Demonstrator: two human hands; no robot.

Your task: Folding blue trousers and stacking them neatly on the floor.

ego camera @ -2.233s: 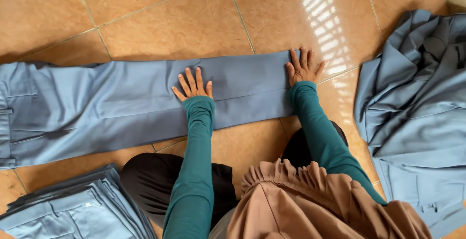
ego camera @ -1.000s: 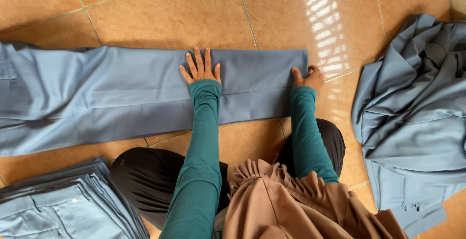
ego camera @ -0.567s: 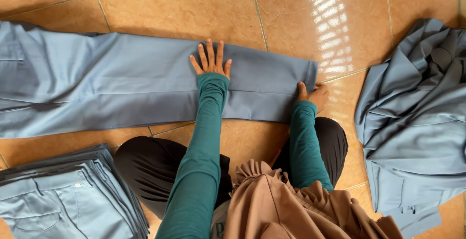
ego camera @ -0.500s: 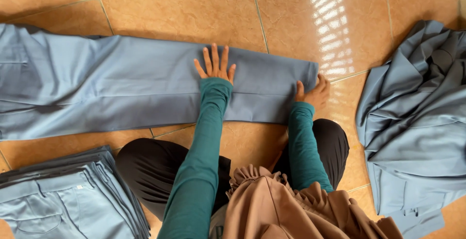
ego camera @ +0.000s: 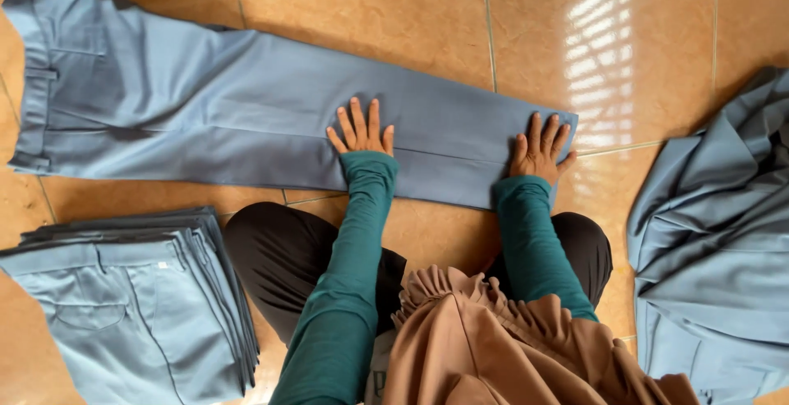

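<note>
Tiled floor [ego camera: 370, 10]: one trouser pair [ego camera: 205, 117] under left hand [ego camera: 362, 129] and right hand [ego camera: 538, 146], both flat, gripping nothing.

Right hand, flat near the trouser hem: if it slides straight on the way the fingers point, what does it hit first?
The right hand points up-frame on the spread trousers. It would cross the leg's far edge onto bare floor tile; nothing else shows in that line.

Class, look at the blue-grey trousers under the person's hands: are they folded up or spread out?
Spread out. The trousers lie flat at full length on the tiled floor, waistband left, hem right, with the left hand and right hand pressing flat on them.
</note>
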